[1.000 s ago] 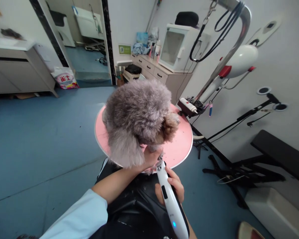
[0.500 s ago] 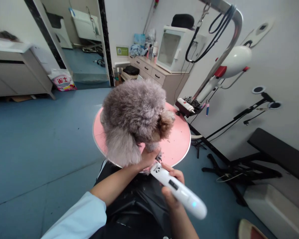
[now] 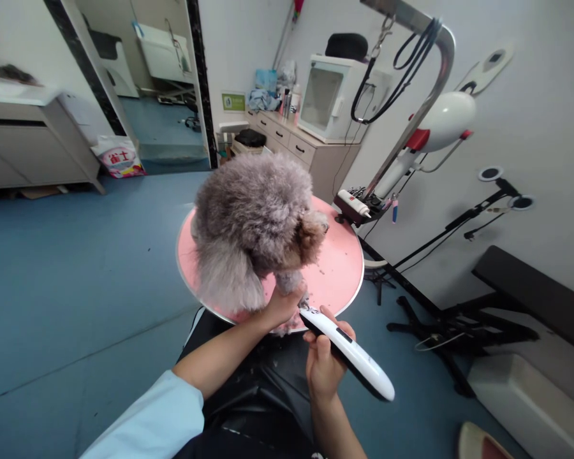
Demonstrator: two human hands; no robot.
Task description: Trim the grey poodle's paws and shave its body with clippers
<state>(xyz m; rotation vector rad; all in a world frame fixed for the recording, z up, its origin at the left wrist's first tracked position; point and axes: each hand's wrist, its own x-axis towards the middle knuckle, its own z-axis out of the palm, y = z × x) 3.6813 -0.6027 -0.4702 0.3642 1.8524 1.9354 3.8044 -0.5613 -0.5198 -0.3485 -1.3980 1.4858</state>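
Observation:
A fluffy grey dog (image 3: 256,213) with a brownish muzzle is on a round pink grooming table (image 3: 340,255), its head turned to the right. My left hand (image 3: 286,306) is closed around one of its front paws (image 3: 305,299) near the table's front rim. In my right hand (image 3: 326,354) I grip a white hair clipper (image 3: 354,354), its head touching or very close to that paw. The clipper is tilted so its black underside shows. Loose tufts of cut hair (image 3: 287,326) lie at the rim below my left hand.
A metal grooming arm (image 3: 442,57) with a hanging black loop leash (image 3: 363,95) rises at the right. On its post sits a tool holder (image 3: 358,210) with a white bottle. A black apron (image 3: 258,389) covers my lap. Further right are a dryer (image 3: 452,118) and a black bench (image 3: 536,287).
My right hand has rolled the clipper onto its side and brought its head up to the paw. The clipper's blue light is out of sight now. My left hand keeps its hold.

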